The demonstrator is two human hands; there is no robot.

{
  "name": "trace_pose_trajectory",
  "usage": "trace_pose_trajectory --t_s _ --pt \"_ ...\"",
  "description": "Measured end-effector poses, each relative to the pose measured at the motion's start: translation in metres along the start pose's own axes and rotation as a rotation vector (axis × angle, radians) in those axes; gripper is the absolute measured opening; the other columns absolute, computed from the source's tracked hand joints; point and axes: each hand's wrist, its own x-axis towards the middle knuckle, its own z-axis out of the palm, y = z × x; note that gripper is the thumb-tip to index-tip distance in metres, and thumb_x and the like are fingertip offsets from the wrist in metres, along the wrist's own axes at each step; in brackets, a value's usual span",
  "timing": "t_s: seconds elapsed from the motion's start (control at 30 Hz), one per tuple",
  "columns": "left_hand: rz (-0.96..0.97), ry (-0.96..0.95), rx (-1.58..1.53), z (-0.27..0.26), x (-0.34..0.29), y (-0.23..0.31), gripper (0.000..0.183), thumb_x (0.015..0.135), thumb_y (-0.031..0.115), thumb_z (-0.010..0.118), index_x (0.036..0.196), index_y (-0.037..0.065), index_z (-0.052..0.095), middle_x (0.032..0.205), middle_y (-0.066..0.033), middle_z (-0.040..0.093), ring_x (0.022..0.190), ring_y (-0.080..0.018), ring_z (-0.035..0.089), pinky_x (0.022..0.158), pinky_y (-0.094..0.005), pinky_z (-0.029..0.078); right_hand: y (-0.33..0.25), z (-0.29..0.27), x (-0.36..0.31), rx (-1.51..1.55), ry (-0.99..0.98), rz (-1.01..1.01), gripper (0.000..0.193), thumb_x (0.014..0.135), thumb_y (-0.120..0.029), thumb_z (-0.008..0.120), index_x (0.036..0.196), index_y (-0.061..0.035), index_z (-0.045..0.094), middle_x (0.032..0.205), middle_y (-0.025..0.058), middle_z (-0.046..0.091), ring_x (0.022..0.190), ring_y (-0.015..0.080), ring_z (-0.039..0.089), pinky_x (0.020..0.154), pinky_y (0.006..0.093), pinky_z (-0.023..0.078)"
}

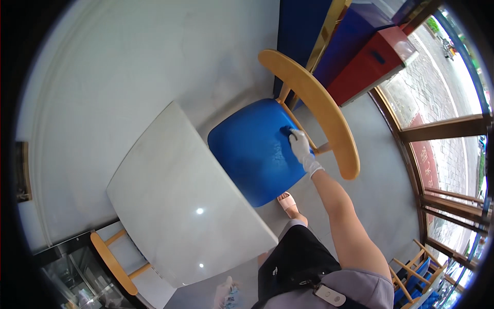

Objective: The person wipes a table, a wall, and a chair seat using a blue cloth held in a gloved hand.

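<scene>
My right hand (301,146), in a white glove, presses a small dark blue wad, probably a cloth (287,131), onto a chair's blue seat (252,149). It works close to the seat's backrest side, and wet-looking streaks show on the blue surface. The chair has a curved light-wood backrest (314,98). Low in the view, beside the table edge, is my left hand (222,295), also gloved. It appears closed around a pale item with blue markings (233,297), too blurred to name.
A white table (180,195) stands against the seat's left side. Another wooden chair (114,265) is at the table's lower left. A red box-shaped cabinet (368,64) stands beyond the backrest. Brown-framed glass (442,134) lines the right; more blue chairs (419,275) sit lower right.
</scene>
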Motion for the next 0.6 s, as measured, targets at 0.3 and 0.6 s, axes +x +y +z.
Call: trace_pose_trajectory --t_s 0.3,0.6 --pt "-0.329 0.331 -0.389 0.026 0.055 -0.038 0.043 0.100 0.050 0.044 0.091 0.011 0.060 0.056 0.0082 0.043 0.038 -0.0026 0.035 0.034 -0.0171 0.024 0.020 0.075 0.091 -0.829 0.210 0.195 0.018 0.089 -0.015 0.055 0.104 -0.0105 0.063 0.103 0.0160 0.059 0.094 0.0341 0.061 0.076 0.0456 0.054" --pt "-0.319 0.399 -0.295 0.071 0.062 -0.001 0.043 0.100 0.048 0.045 0.090 0.009 0.060 0.057 0.0066 0.045 0.039 -0.0043 0.037 0.035 -0.0183 0.026 -0.056 0.154 -0.054 0.069 -0.568 -0.636 0.026 0.074 -0.012 0.065 0.100 -0.0122 0.069 0.101 0.0106 0.062 0.092 0.0313 0.060 0.082 0.0426 0.050"
